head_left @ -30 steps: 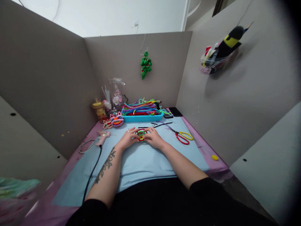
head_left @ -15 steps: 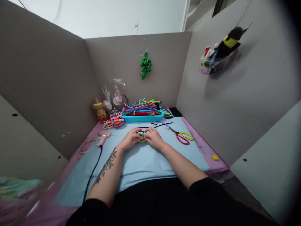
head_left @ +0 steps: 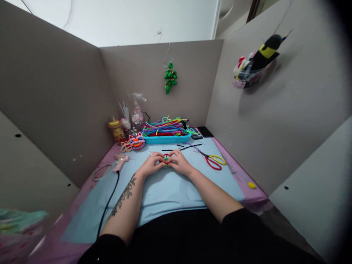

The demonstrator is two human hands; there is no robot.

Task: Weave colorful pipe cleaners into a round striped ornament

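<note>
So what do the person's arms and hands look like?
The black sleeves stop near the elbows. The left forearm has a dark, leafy tattoo. The left hand and right hand wear no gloves; each seems to have a small ring.

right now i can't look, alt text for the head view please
Left hand and right hand hold a small red and green piece over a blue sheet. Beyond sits a blue tray of colourful strands, with scissors to the right and a pink glue gun to the left.
</note>
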